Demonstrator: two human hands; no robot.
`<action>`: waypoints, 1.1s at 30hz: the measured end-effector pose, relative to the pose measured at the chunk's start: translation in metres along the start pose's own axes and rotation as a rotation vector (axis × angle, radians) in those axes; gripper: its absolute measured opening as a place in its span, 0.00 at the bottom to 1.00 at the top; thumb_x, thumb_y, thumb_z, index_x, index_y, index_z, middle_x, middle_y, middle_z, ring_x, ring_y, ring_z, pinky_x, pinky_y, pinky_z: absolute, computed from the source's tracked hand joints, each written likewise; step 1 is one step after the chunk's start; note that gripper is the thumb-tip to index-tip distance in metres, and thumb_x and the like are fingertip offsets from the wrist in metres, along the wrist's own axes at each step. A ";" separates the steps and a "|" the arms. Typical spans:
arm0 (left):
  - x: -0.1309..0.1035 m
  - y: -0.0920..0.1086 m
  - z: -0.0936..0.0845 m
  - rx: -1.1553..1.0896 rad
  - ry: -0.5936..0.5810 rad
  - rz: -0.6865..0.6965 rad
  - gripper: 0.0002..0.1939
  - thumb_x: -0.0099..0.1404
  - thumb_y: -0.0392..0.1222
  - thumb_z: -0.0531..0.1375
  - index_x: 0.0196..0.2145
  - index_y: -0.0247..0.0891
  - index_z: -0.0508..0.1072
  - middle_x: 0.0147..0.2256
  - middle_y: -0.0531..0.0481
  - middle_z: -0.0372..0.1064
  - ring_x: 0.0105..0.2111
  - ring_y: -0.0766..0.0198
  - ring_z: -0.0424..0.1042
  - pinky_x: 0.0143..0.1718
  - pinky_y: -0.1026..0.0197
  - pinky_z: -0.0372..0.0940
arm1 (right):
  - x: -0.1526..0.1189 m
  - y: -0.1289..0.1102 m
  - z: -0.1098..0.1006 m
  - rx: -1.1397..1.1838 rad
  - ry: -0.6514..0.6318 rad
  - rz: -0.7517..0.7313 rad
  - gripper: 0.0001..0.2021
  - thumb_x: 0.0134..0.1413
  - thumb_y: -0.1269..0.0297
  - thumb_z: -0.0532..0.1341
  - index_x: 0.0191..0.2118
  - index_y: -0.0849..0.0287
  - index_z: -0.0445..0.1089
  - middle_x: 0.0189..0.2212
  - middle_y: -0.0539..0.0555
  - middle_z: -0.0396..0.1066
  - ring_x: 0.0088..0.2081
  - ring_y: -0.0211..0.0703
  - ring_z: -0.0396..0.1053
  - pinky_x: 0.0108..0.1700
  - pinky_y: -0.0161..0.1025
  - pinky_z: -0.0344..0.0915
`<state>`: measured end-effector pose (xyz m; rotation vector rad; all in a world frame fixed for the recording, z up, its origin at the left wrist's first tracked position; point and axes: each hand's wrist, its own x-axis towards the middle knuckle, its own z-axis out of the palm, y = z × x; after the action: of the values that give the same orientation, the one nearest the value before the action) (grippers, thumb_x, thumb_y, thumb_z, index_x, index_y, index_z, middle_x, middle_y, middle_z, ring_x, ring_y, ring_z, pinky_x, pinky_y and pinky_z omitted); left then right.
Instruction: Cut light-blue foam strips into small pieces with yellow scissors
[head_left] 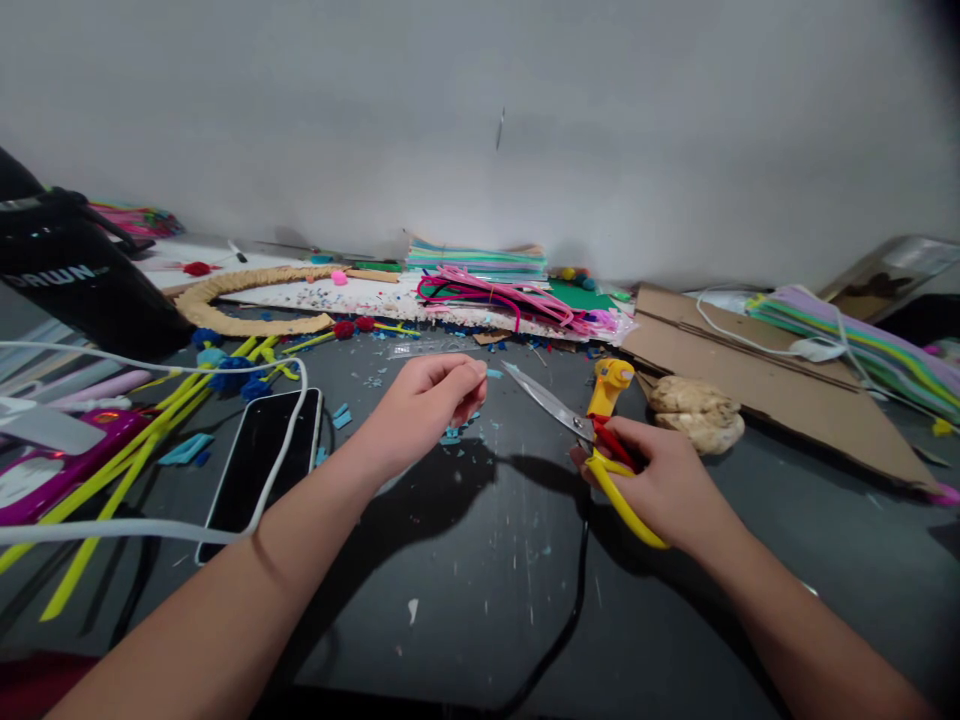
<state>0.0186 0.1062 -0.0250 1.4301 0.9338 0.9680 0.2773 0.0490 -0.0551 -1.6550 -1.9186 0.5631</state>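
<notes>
My right hand (pixel 652 475) grips a pair of scissors (pixel 551 402) by its red and yellow handles. The blades look closed and point up and to the left. Just left of their tip, my left hand (pixel 439 395) is closed in a pinch above the table; whatever its fingertips hold, if anything, is hidden. Small light-blue scraps (pixel 451 436) lie on the dark table (pixel 450 600) under and behind this hand. Past the scissors stands a yellow glue gun (pixel 613 380), partly hidden by my right hand.
At left lie a phone (pixel 262 460), yellow pipe cleaners (pixel 154 430), a white cable (pixel 289 440) and a magenta power strip (pixel 82 460). Behind are a tan wrapped ring (pixel 202 305), pink pipe cleaners (pixel 495 290) and foam sheets (pixel 476 260). At right, cardboard (pixel 795 400) lies beside a pale lump (pixel 697 412).
</notes>
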 end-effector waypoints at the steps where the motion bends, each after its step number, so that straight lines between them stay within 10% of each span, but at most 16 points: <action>1: 0.000 0.000 0.000 0.000 0.001 0.002 0.17 0.69 0.45 0.55 0.23 0.36 0.65 0.21 0.55 0.57 0.22 0.70 0.55 0.24 0.65 0.50 | 0.000 0.000 0.001 -0.005 -0.002 -0.009 0.12 0.50 0.56 0.64 0.26 0.58 0.66 0.21 0.47 0.57 0.25 0.36 0.54 0.26 0.33 0.54; 24: 0.002 0.001 0.000 0.006 0.008 -0.011 0.18 0.69 0.45 0.55 0.22 0.36 0.65 0.20 0.55 0.56 0.21 0.70 0.55 0.24 0.64 0.50 | 0.001 0.004 0.001 0.014 0.027 0.025 0.12 0.49 0.55 0.65 0.27 0.59 0.67 0.22 0.47 0.59 0.25 0.37 0.56 0.26 0.33 0.55; 33: 0.011 0.000 -0.035 0.424 0.090 -0.160 0.17 0.62 0.44 0.55 0.18 0.37 0.61 0.18 0.54 0.53 0.18 0.70 0.51 0.19 0.64 0.45 | 0.003 0.003 0.002 -0.022 0.079 -0.003 0.15 0.47 0.55 0.66 0.24 0.58 0.62 0.20 0.46 0.58 0.24 0.35 0.55 0.25 0.32 0.52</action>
<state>-0.0106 0.1289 -0.0230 1.6398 1.3575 0.7465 0.2779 0.0520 -0.0579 -1.6631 -1.8766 0.4703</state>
